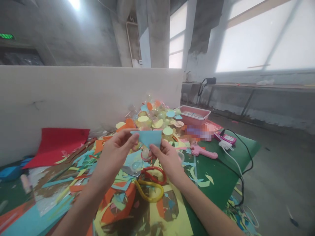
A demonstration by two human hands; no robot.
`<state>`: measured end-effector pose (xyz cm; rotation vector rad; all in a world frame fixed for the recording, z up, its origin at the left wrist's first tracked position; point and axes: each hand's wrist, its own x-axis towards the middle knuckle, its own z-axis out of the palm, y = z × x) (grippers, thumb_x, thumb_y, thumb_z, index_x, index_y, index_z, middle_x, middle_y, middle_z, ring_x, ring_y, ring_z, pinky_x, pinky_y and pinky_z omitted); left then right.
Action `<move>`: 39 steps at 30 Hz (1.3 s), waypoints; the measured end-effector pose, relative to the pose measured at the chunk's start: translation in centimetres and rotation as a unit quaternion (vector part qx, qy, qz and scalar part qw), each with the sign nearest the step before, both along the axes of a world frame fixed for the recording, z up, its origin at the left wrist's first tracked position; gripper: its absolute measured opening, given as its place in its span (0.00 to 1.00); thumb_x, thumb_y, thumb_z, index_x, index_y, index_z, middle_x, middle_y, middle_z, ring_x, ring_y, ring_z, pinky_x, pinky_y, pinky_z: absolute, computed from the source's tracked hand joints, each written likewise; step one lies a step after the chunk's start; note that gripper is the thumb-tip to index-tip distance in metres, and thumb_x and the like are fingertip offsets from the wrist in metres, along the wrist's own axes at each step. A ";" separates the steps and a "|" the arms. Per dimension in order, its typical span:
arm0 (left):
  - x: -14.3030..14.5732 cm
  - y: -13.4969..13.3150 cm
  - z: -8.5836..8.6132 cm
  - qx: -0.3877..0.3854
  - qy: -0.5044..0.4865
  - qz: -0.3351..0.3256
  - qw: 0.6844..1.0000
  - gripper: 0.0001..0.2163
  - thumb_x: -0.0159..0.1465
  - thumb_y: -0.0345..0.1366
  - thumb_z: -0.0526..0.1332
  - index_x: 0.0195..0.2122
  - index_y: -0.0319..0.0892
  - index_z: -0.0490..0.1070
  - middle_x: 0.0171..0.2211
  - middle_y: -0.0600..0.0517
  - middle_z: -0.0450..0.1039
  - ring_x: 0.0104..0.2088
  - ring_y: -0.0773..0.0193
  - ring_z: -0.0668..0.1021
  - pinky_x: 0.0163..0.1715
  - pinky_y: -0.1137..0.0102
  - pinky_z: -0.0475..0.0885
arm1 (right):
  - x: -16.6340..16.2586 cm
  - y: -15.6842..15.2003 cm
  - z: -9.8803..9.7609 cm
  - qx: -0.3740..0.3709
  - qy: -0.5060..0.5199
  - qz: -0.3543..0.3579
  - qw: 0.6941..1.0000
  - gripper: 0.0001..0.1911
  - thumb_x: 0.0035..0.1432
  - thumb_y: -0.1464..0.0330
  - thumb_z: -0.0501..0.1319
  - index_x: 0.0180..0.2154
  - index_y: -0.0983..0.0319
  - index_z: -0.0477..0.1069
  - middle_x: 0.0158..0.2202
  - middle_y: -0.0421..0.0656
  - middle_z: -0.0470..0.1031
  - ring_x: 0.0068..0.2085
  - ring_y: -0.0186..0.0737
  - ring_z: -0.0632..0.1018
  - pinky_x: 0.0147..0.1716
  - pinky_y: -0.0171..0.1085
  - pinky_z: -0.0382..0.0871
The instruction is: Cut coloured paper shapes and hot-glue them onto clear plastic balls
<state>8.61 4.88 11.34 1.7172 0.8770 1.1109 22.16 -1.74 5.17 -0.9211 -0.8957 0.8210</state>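
A folded piece of light blue paper [150, 137] is held up over the table, pinched at both ends. My left hand [120, 144] grips its left corner between thumb and fingers. On the lower right edge, the thumb and fingers of my right hand [168, 157] are closed. Just below the hands lie scissors with one red and one yellow handle [150, 191], resting on paper scraps. A small clear plastic dome [136, 165] sits beside their blades.
Clear plastic cups and paper discs [143, 119] are heaped behind the hands. A pink basket [195, 114] stands back right, near a pink glue gun [204, 152] with a black cord. Red paper [59, 144] lies left. A white panel [86, 95] rises behind; the green table [236, 154] ends at right.
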 end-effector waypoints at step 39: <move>-0.5 0.3 0.1 -0.004 0.053 -0.031 0.998 0.14 0.57 0.50 0.67 0.28 0.44 0.74 0.24 0.55 0.71 0.28 0.67 0.72 0.31 0.73 0.68 | 1.7 1.1 -1.3 0.029 0.078 -0.040 0.996 0.23 0.55 0.48 0.64 0.28 0.62 0.79 0.30 0.43 0.79 0.34 0.39 0.75 0.42 0.39 0.69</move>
